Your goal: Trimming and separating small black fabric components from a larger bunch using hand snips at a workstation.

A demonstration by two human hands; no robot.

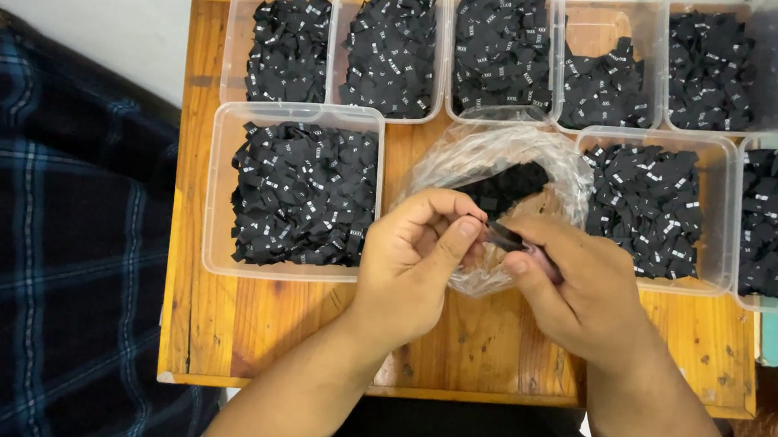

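My left hand (419,249) and my right hand (578,284) meet over the middle of a wooden table (214,325). Together they pinch a small black fabric label (503,237) between thumbs and fingertips, right at the mouth of a clear plastic bag (495,158). The bag lies open on the table and holds a heap of black labels (507,186). My right hand also seems to hold a thin pinkish strip, partly hidden by the fingers.
Several clear plastic tubs filled with black labels ring the bag: a large one at left (294,193), one at right (654,207), a row along the far edge (393,52). A dark plaid cloth (45,238) lies left of the table.
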